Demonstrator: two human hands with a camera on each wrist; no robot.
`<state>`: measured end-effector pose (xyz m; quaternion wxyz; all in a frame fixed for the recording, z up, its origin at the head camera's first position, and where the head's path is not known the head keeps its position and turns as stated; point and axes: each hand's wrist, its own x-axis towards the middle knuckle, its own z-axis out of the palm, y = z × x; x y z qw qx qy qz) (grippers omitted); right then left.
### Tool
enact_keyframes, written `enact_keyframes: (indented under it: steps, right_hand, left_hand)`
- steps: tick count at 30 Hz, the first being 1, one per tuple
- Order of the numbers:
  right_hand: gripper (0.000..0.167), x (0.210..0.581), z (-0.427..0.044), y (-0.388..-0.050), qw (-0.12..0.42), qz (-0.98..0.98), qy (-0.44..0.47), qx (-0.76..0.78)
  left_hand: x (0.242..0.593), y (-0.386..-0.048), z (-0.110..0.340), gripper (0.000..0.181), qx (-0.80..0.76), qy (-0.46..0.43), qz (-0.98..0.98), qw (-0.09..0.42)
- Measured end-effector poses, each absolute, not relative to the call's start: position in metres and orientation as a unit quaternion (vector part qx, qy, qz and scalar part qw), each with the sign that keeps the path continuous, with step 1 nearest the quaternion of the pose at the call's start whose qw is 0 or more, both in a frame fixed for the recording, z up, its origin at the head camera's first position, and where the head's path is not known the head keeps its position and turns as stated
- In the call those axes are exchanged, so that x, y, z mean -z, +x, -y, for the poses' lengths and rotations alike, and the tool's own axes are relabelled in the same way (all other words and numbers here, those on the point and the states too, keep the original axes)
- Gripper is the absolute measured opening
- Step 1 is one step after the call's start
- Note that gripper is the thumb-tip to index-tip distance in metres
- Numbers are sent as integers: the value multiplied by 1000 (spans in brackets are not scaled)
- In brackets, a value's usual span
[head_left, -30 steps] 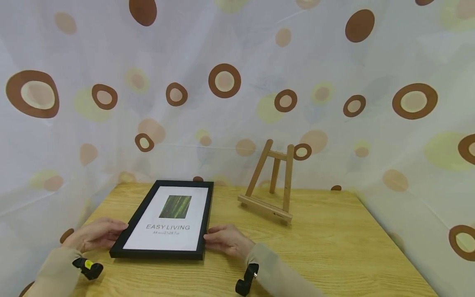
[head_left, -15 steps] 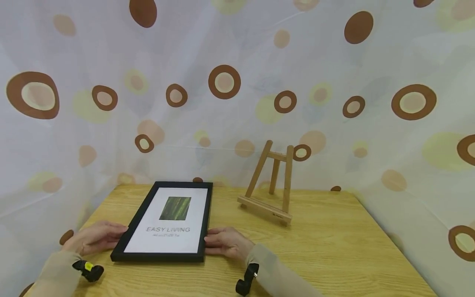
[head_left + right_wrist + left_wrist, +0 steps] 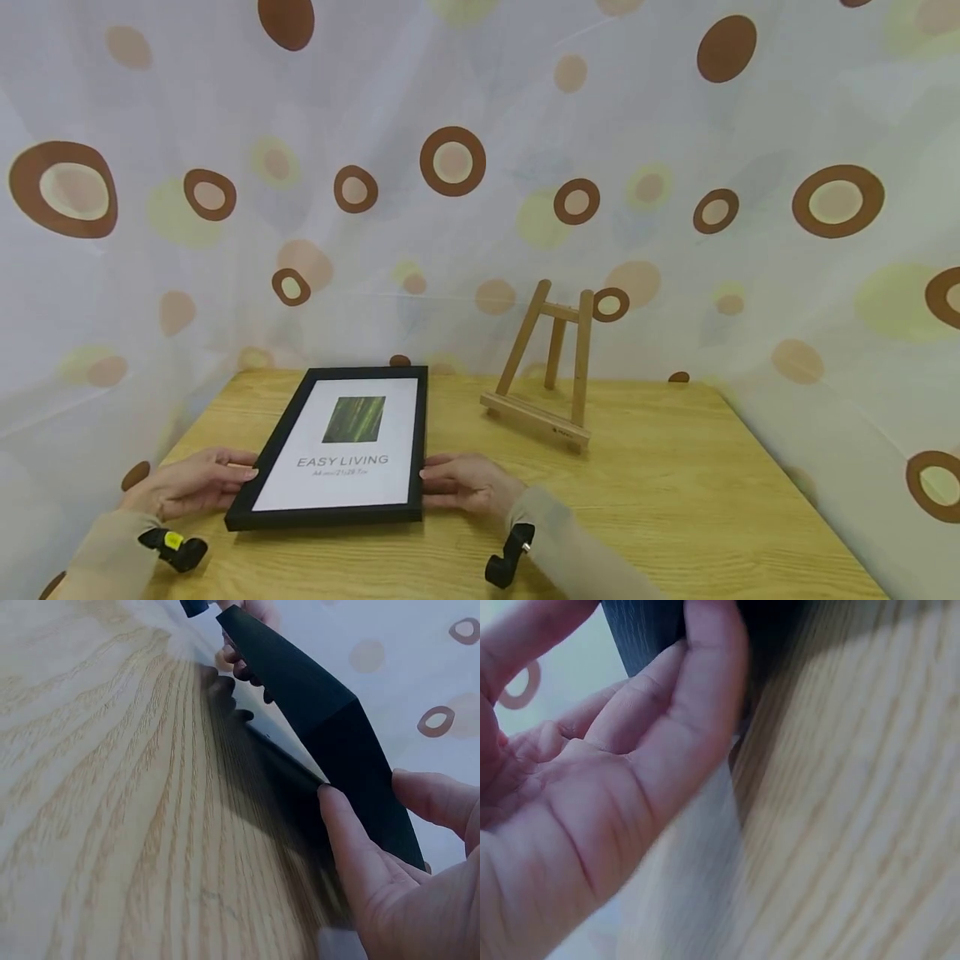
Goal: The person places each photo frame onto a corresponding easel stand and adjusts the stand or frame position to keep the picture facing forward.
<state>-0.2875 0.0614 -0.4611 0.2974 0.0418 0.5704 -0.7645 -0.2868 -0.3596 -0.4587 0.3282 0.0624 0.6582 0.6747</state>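
Observation:
A black picture frame (image 3: 330, 517) with a white "EASY LIVING" insert (image 3: 341, 483) and a small green picture lies face up at the left of the table. My left hand (image 3: 191, 483) grips its left side near the front corner; in the left wrist view, curled fingers (image 3: 697, 697) reach under the dark frame edge (image 3: 641, 634). My right hand (image 3: 472, 485) holds the right side, thumb (image 3: 435, 796) on the rim and fingers low against the edge. The right wrist view shows a shadowed gap between the frame's near edge (image 3: 300, 682) and the table.
A small wooden tabletop easel (image 3: 581, 358) stands to the right of the frame, towards the back of the wooden table (image 3: 675, 500). A white sheet (image 3: 480, 242) with brown and yellow dots hangs behind and at both sides. A black camera mount sits on each wrist.
The frame has turned slightly and its near right corner has shifted a little to the right, with my right hand. Both hands keep their hold; the easel stays put.

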Motion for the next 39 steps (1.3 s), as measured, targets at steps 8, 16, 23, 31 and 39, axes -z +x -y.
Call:
enact_keyframes:
  steps: [8, 16, 23, 31, 39]
  right_hand:
    - [54, 460, -67, -284, 277, -588, 11, 760]
    - [57, 459, -73, -283, 238, -607, -3, 758]
    - [59, 457, -83, -285, 217, -610, -34, 761]
    - [60, 455, -93, -292, 203, -615, -62, 760]
    - [81, 448, -97, -291, 222, -624, -106, 741]
  left_hand:
    - [453, -282, 357, 88, -707, 72, -615, 341]
    - [450, -285, 352, 92, -709, 113, -607, 341]
    - [453, -289, 346, 93, -727, 187, -545, 374]
    - [455, -295, 336, 93, -720, 225, -552, 354]
    - [453, -296, 327, 95, -734, 214, -557, 324]
